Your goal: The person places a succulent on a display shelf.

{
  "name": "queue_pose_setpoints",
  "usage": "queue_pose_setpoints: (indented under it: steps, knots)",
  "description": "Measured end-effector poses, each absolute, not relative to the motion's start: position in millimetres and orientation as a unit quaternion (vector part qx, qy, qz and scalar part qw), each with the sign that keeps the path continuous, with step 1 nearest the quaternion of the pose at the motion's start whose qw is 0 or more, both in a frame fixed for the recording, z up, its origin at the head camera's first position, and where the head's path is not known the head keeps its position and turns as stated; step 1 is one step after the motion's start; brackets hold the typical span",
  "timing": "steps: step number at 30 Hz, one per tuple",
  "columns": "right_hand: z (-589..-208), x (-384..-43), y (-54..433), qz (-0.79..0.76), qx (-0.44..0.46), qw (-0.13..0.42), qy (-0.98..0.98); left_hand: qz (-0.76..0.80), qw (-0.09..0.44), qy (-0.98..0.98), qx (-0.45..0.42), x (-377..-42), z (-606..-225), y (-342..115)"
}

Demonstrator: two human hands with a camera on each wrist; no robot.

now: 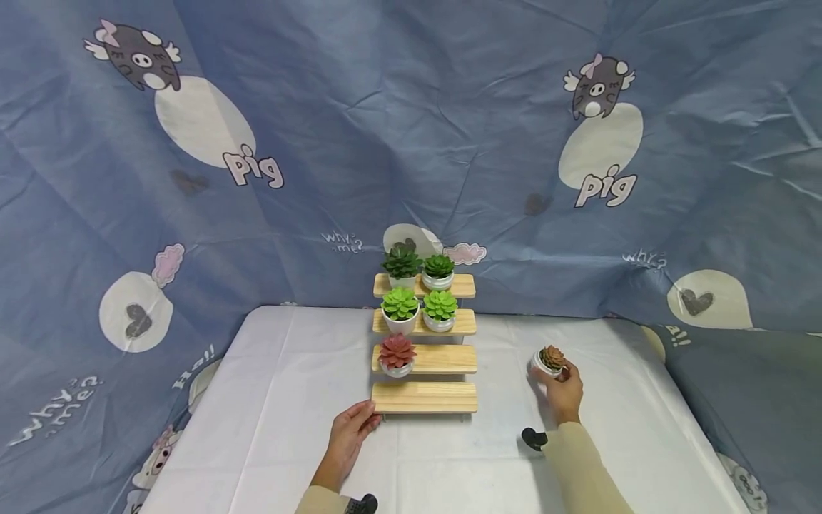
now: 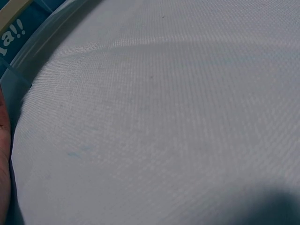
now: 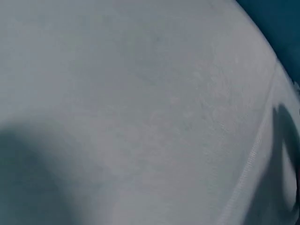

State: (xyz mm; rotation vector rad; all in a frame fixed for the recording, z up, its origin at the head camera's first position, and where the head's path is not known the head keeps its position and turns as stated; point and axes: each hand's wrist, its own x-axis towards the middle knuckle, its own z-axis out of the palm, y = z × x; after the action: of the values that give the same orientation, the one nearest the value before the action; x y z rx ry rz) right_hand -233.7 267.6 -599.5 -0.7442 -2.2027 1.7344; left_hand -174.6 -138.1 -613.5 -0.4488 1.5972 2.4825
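Observation:
A tiered wooden plant stand stands on the white-covered table, its lowest board nearest me. My left hand grips the front left corner of that board; in the left wrist view only an edge of the hand shows. To the right of the stand, my right hand holds a white pot with an orange-brown succulent, tilted, by its side. Whether the pot touches the table is unclear. The right wrist view shows cloth and a hand-shaped shadow, with the pot out of sight.
A red succulent sits left on the second-lowest board. Light green succulents fill the board above, and dark green succulents the top one. White cloth covers the table; a blue printed curtain hangs behind and beside it.

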Motion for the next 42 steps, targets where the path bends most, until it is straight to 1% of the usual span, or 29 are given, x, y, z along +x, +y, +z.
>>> queue_pose_setpoints:
  steps: [14,23,33,42]
  knots:
    - [-587.9,-217.9,251.3,0.646,-0.165,0.089,-0.74,0.822,0.075,0.545,-0.149,-174.3,-610.8,-138.7]
    - [-562.6,-211.6,245.1,0.655,-0.122,0.073,-0.742,0.826,0.077,0.539,-0.149,-173.9,-610.7,-135.3]
    - [-543.4,-205.5,216.3,0.66,-0.081,0.064,-0.744,0.827,0.072,0.537,-0.151,-174.2,-613.0,-138.6]
    - [-533.4,-201.8,194.9,0.642,-0.067,0.073,-0.76,0.831,0.073,0.531,-0.147,-174.3,-611.6,-137.6]
